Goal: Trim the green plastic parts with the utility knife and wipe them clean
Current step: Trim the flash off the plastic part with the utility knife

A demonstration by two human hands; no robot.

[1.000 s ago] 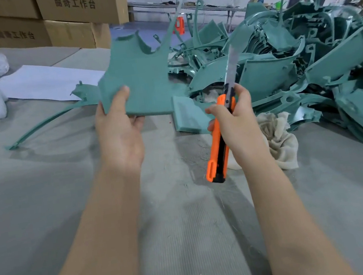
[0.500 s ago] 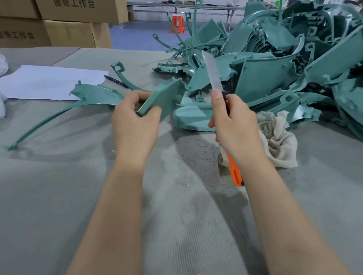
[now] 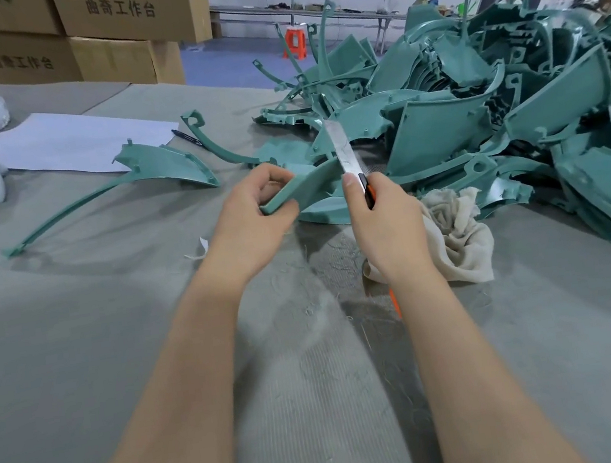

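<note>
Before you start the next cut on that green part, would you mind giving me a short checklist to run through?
1. Part held firmly: the left hand grips the near end of the green part: ok.
2. Knife held securely: the right hand grips the utility knife: ok.
3. Blade extended: ok, it is out long.
4. Blade seated on the part's edge: cannot tell.
5. Left hand away from the blade, at the part's other end: ok.
6. Rag nearby for wiping, on the table beside the right wrist: ok.
</note>
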